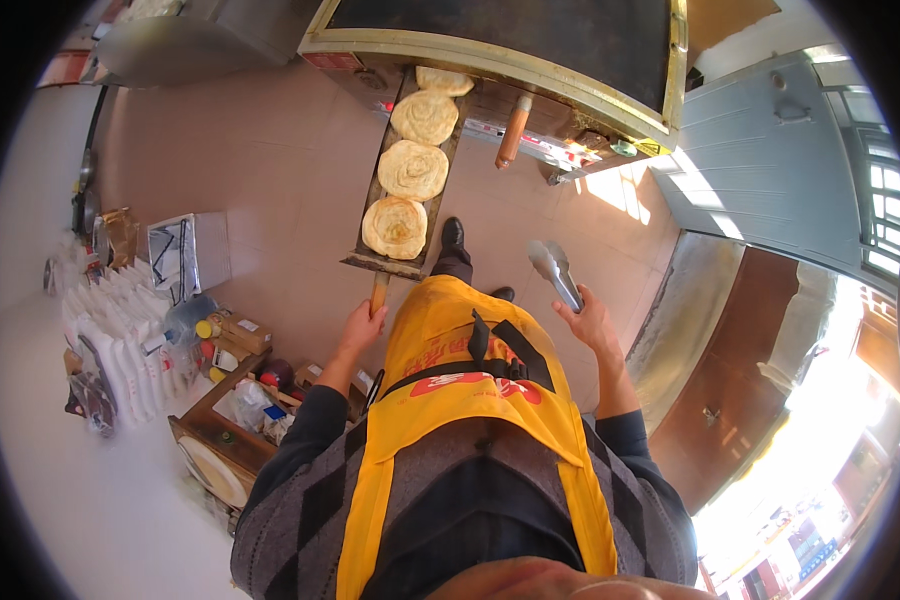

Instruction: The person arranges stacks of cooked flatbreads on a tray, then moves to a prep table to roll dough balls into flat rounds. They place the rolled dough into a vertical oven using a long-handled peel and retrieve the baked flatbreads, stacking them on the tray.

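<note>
My left hand (363,327) grips the wooden handle (379,291) of a long, dark metal baking tray (436,196). The tray sticks out from the front of a large oven (495,67). A row of several round, golden flatbreads (412,171) lies along it, with spiral marks on top. The farthest one is partly hidden under the oven's front edge. In my right hand (592,319) I hold metal tongs (555,274), their tips pointing forward over the floor, apart from the bread. Nothing is visible between the tips.
A second wooden handle (514,133) juts from the oven front, right of the tray. Stacked white bags (124,330), a silver-lined box (187,255) and a wooden table with clutter (217,409) stand at left. A grey-blue door (765,150) and a brown cabinet (727,375) are at right.
</note>
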A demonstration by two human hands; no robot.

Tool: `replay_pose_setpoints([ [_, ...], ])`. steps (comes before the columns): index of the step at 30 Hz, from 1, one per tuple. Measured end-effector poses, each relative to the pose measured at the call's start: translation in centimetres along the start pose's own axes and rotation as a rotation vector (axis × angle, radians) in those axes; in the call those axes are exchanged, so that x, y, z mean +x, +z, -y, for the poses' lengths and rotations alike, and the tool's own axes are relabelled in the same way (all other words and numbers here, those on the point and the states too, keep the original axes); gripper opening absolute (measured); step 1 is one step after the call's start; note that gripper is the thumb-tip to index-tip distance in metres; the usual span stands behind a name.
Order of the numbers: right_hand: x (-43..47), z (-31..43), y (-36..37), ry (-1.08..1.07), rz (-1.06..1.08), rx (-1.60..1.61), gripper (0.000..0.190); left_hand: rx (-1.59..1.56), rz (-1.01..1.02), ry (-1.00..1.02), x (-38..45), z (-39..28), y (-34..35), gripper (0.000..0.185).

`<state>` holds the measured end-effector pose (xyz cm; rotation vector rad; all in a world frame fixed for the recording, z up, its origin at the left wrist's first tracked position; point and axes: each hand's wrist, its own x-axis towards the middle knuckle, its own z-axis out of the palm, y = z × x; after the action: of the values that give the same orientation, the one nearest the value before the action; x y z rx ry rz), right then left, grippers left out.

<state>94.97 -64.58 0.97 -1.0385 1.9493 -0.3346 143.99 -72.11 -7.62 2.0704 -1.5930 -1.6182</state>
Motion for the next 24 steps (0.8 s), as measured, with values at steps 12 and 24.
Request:
replay_pose_setpoints([
  [12, -0.8, -1.0, -0.9, 0.065, -0.082, -0.073, 0.060, -0.048, -0.004, 0.108, 14.0, -10.7, -0.3, 0.036],
  [24, 0.1, 0.8, -1.3, 0.102, -0.182, -0.150, 0.057, 0.127, -0.082, 0.310, 33.0, -24.0, -1.2, 0.047],
])
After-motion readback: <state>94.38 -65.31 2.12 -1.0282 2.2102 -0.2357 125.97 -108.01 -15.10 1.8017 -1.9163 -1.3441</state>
